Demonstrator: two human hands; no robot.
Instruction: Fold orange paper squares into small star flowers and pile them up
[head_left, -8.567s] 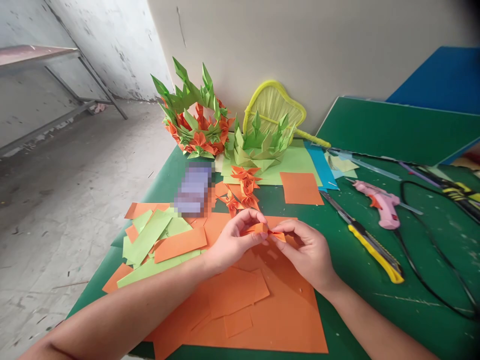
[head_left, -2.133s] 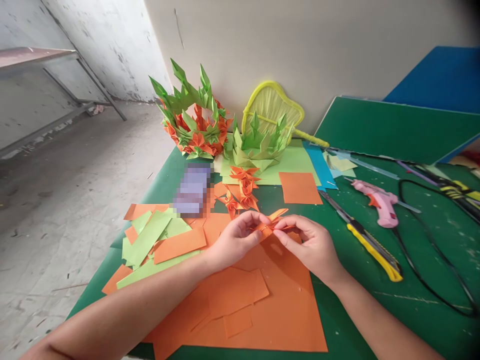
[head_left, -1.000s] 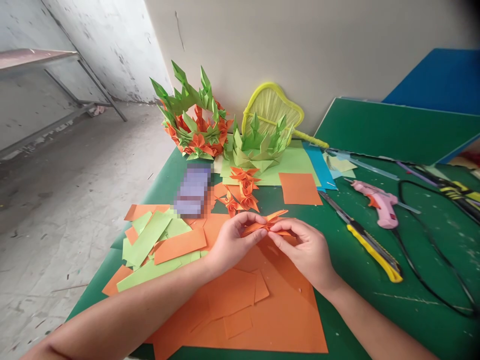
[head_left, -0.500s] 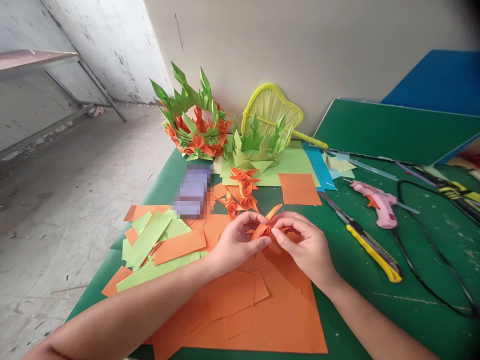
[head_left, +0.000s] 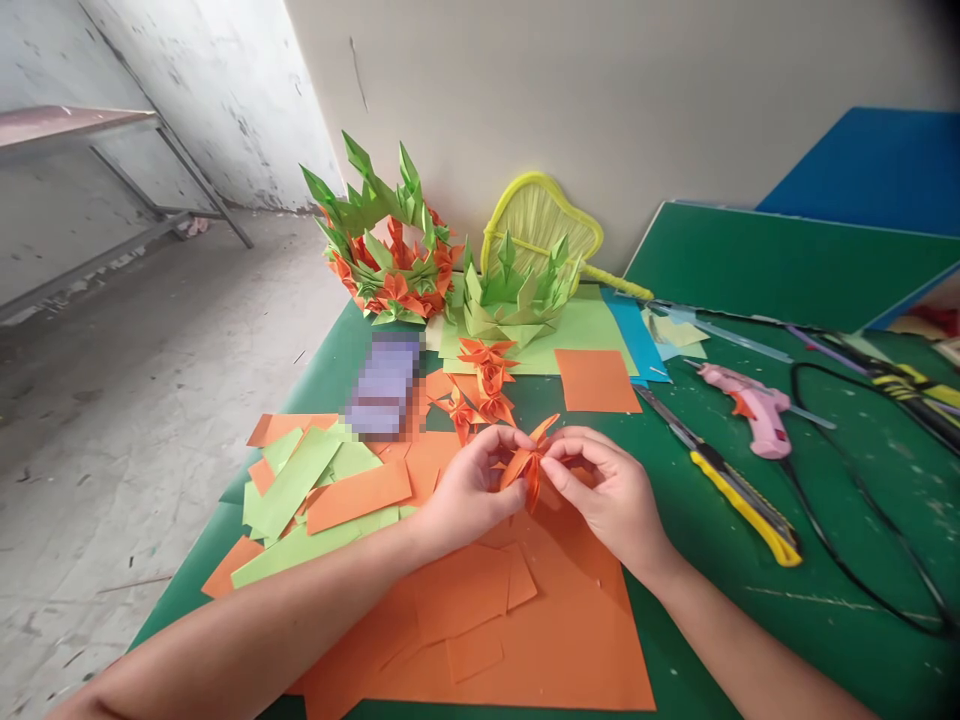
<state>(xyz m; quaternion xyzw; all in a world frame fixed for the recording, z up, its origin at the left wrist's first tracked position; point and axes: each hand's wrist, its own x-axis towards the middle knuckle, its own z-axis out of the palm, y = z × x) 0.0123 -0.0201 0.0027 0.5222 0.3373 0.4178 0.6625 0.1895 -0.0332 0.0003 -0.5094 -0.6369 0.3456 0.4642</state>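
An orange folded paper flower [head_left: 531, 468] with pointed petals is pinched between my two hands, above the large orange sheet [head_left: 570, 620]. My left hand [head_left: 480, 482] grips it from the left, thumb below and fingers behind. From the right, my right hand [head_left: 600, 485] holds a petal between thumb and forefinger. Part of the flower is covered by my fingers. Just beyond my hands lie several finished orange paper flowers [head_left: 491, 385] in a small cluster.
Left of my hands is a pile of green and orange paper scraps [head_left: 300, 480], with a blurred-out phone-like object [head_left: 384, 385] behind. Green-orange paper crown [head_left: 390, 250] and green paper crown [head_left: 517, 300] stand at the back. A utility knife [head_left: 739, 495] and pink glue gun [head_left: 754, 410] lie right.
My left thumb has shifted slightly down and left on the flower, and more of its lower petals show now. Both hands keep hold of it.
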